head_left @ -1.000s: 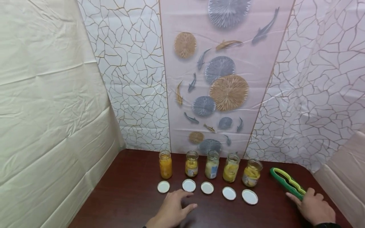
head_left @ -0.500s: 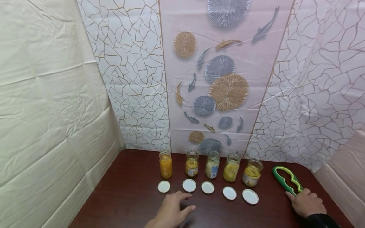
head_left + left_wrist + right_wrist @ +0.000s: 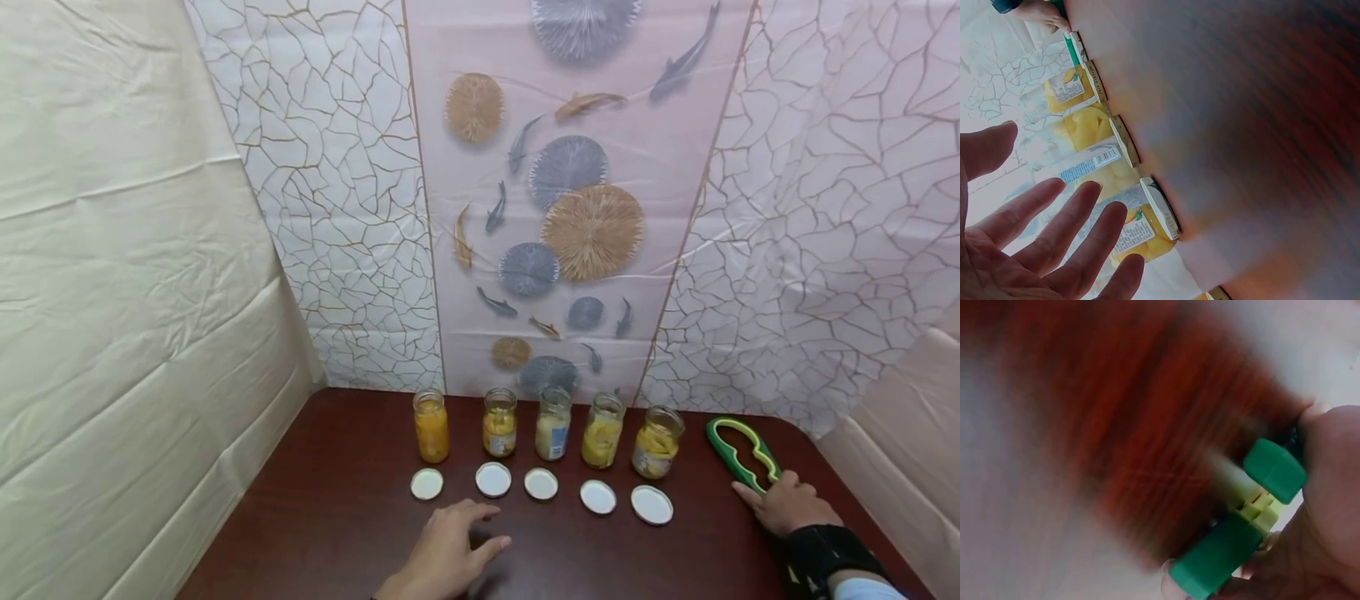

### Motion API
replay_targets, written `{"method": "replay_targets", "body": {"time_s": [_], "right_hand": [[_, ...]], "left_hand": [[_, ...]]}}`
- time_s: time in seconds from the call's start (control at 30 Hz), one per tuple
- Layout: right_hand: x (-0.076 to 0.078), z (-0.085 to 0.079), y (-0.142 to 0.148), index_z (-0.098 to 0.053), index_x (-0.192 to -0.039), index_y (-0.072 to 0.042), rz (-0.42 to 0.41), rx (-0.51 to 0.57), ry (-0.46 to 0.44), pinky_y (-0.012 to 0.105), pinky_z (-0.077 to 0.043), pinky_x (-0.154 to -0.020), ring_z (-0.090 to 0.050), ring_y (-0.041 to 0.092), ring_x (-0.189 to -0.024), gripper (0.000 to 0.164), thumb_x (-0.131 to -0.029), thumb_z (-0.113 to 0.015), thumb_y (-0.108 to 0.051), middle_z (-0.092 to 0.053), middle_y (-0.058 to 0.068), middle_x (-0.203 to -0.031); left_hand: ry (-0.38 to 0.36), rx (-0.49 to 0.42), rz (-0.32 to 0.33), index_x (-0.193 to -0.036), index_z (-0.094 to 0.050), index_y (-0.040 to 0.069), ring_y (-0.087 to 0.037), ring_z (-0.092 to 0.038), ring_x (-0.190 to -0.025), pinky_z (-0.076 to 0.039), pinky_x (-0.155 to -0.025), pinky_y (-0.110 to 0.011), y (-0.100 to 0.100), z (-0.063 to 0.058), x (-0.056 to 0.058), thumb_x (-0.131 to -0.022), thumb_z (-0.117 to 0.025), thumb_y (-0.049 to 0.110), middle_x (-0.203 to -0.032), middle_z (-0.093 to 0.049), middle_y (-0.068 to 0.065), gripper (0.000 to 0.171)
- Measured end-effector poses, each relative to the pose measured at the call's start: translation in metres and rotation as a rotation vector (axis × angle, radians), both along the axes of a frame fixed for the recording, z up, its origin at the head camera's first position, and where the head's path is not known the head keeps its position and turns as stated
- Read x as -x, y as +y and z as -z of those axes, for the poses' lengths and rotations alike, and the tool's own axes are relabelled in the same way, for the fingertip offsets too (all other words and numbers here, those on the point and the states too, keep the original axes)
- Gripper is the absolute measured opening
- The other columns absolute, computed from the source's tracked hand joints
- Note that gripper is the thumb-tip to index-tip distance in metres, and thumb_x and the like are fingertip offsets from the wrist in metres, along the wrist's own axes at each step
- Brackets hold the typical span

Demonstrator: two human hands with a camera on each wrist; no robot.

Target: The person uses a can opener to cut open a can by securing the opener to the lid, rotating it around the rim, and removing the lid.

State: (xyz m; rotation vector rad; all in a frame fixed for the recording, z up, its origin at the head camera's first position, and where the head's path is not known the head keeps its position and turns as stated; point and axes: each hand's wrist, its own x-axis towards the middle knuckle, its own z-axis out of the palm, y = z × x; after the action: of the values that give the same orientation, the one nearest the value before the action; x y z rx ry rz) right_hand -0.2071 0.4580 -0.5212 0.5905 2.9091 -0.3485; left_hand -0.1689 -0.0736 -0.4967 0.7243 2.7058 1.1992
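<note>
My right hand [image 3: 793,505] grips the near end of a green and yellow jar opener [image 3: 722,450] at the right side of the table. In the right wrist view, the ends of its two green handles [image 3: 1216,556] lie between thumb and fingers. My left hand [image 3: 444,546] holds nothing, its fingers spread and relaxed, just in front of a row of white-faced lids [image 3: 492,480]. Behind the lids stand several lidless glass jars of yellow fruit, among them a tall orange-yellow jar [image 3: 432,433] at the left and a short wide jar [image 3: 656,450] at the right.
The dark red-brown table [image 3: 337,500] ends at a patterned cloth backdrop [image 3: 360,250] just behind the jars. Cream cloth [image 3: 135,333] hangs along the left side, and more cloth [image 3: 900,475] stands at the right edge.
The jar opener has turned in my right hand, and its loop looks wider. My right hand has shifted left and away from me. The left hand stays nearly still; the head view shifts slightly.
</note>
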Motion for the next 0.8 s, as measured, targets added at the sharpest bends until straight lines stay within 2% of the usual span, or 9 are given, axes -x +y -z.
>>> {"method": "replay_targets", "body": {"time_s": [0.17,0.37,0.47,0.67,0.8], "right_hand": [[0.005,0.003,0.003,-0.031,-0.112,0.030,-0.025,-0.006,-0.013,0.069,-0.049,-0.084,-0.057,0.062,-0.092,0.109,-0.094,-0.041,-0.077,-0.047,0.052,-0.101],[0.005,0.001,-0.001,-0.032,-0.110,0.028,0.010,-0.015,-0.018,0.068,-0.049,-0.083,-0.058,0.061,-0.092,0.102,-0.096,-0.046,-0.072,-0.049,0.050,-0.100],[0.004,-0.001,-0.003,-0.030,-0.111,0.028,0.018,-0.004,-0.020,0.068,-0.049,-0.083,-0.057,0.061,-0.092,0.104,-0.095,-0.045,-0.074,-0.048,0.049,-0.100],[-0.006,-0.001,0.005,-0.028,-0.110,0.031,-0.052,0.045,-0.050,0.067,-0.048,-0.082,-0.056,0.059,-0.090,0.111,-0.092,-0.044,-0.078,-0.045,0.048,-0.097],[-0.014,-0.006,0.008,-0.032,-0.107,0.033,-0.106,0.058,-0.041,0.067,-0.047,-0.081,-0.054,0.059,-0.088,0.114,-0.091,-0.045,-0.079,-0.044,0.046,-0.093]], "left_hand": [[-0.010,0.006,-0.005,-0.126,-0.072,0.013,-0.023,-0.070,-0.102,-0.059,-0.080,-0.046,-0.003,0.000,-0.001,-0.094,-0.073,0.045,-0.113,-0.074,-0.004,0.046],[0.005,0.024,-0.007,-0.126,-0.072,0.013,-0.023,-0.070,-0.102,-0.059,-0.079,-0.046,-0.004,-0.002,-0.001,-0.094,-0.073,0.046,-0.114,-0.074,-0.004,0.046],[0.003,0.030,-0.010,-0.126,-0.072,0.014,-0.022,-0.070,-0.101,-0.059,-0.079,-0.045,-0.006,-0.002,-0.001,-0.093,-0.073,0.046,-0.113,-0.074,-0.004,0.046],[-0.009,0.041,-0.009,-0.126,-0.072,0.014,-0.022,-0.070,-0.100,-0.059,-0.078,-0.045,-0.006,0.000,-0.002,-0.093,-0.073,0.046,-0.113,-0.074,-0.003,0.046],[0.018,0.049,-0.016,-0.126,-0.072,0.015,-0.023,-0.070,-0.101,-0.059,-0.079,-0.046,-0.006,0.001,-0.003,-0.093,-0.073,0.047,-0.114,-0.074,-0.004,0.046]]}}
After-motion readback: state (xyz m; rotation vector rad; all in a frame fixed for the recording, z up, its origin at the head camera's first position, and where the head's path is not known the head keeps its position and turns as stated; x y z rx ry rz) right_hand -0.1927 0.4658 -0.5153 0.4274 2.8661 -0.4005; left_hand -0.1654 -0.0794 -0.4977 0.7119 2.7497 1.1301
